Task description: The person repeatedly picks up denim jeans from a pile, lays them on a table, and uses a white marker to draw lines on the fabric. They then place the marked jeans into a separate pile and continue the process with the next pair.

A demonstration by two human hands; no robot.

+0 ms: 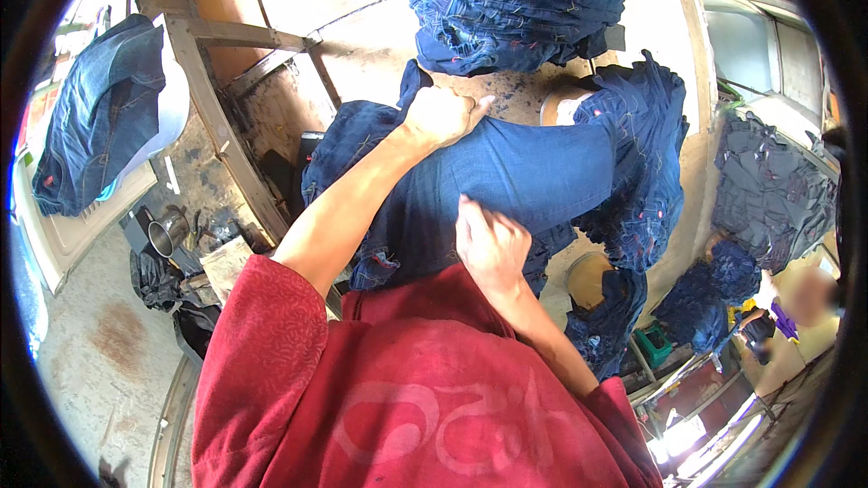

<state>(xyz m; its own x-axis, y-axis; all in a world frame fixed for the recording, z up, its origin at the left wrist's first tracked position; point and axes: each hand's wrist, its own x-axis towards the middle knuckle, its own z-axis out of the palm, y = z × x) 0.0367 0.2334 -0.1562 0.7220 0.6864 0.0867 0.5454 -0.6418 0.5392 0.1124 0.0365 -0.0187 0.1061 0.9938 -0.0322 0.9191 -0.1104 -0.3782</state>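
Handled blue denim trousers [542, 167] just in front of a maroon shirt [271, 334], near piled jeans [515, 9]. Rested a curled left hand [443, 116] on the far edge, a half-closed right hand [493, 248] over the near face; could not tell pinch from touch in either. Seemed soft, floppy, fairly heavy, unlikely to slip or tear; best gripped by the folded edges.

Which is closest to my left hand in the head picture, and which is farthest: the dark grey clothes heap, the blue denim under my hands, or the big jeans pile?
Nearest to your left hand first:
1. Blue denim: right under it, touching.
2. Big jeans pile: just ahead.
3. Dark grey clothes heap: far over on the right.
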